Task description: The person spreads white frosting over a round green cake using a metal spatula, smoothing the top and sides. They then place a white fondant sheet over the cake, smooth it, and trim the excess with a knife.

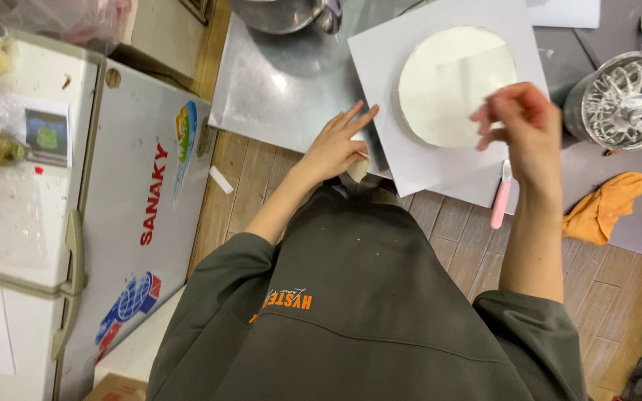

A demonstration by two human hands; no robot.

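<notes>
A round white frosted cake (440,89) sits on a square white board (425,160) on a steel table (284,89). My right hand (523,122) hovers over the cake's right edge, fingers pinched on a clear plastic scraper (484,74) that lies across the cake top. My left hand (339,145) rests at the board's left corner with fingers straight and apart. A small cream-coloured thing (358,169) shows just under that hand; whether the hand holds it I cannot tell.
A pink-handled tool (501,197) pokes out below the board's front edge. An orange cloth (607,204) and a metal whisk in a can (626,100) are at right. A steel bowl (284,15) stands behind. A white chest freezer (143,208) is at left.
</notes>
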